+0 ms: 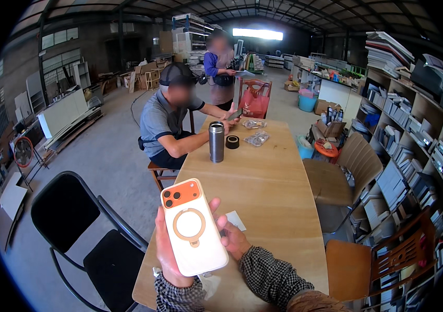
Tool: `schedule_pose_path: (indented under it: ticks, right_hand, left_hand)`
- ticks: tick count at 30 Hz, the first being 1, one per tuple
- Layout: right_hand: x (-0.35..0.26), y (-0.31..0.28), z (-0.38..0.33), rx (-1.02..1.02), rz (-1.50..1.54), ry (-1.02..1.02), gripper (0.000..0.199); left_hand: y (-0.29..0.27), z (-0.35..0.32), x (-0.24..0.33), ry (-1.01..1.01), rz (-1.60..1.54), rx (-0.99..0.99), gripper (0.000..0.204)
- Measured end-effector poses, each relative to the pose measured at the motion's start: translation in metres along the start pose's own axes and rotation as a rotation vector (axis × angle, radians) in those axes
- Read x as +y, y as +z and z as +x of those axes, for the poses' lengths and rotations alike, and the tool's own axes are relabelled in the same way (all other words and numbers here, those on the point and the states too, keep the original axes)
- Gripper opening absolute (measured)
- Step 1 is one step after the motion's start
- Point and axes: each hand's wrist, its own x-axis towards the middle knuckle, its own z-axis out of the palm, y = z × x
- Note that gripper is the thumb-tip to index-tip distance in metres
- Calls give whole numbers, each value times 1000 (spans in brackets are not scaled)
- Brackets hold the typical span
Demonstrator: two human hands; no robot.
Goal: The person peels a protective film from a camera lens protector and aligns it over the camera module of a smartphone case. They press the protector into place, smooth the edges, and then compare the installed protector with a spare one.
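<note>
A smartphone (206, 252) in a whitish case is held up above the near end of the table, its back facing me. It has an orange camera panel with several lenses, and a tan ring holder sits on the case. My left hand (167, 255) grips it along the left side and from beneath, with fingertips showing past its right edge. The bent fingers of my right hand (237, 240) hold the phone's right edge. A small white card (236, 220) lies on the table just beyond my right hand. Crumpled white paper (210, 286) is below the phone.
On the wooden table (278, 192) stand a grey metal tumbler (216, 143), a black lid (232, 141) and plastic-wrapped packets (257, 138). A seated person (167, 122) at the left holds a phone; another (220, 70) stands behind. Chairs (65, 218) flank the table; packed shelves (403, 140) line the right.
</note>
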Motion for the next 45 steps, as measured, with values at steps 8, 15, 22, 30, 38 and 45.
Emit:
schedule_pose_path:
  ticks: [8,15,22,30,38,45]
  right_hand:
    - [-2,14,-6,20,-27,-5,46]
    - [-3,21,-5,-23,-28,-25,47]
    - [-4,16,-6,12,-63,10,46]
    - [2,-12,7,-99,54,-7,44]
    - [-6,12,-2,-120,-49,-10,50]
    - [-5,32,-17,-107,-42,-106,45]
  left_hand:
    - [5,-3,0,29,18,19,70]
    - [13,-4,1,98,156,82,66]
    - [13,-6,-6,90,163,102,67]
    - [21,-9,-12,185,262,1,68]
    - [15,-2,-26,-43,100,46,71]
    - [18,-3,-20,19,111,8,71]
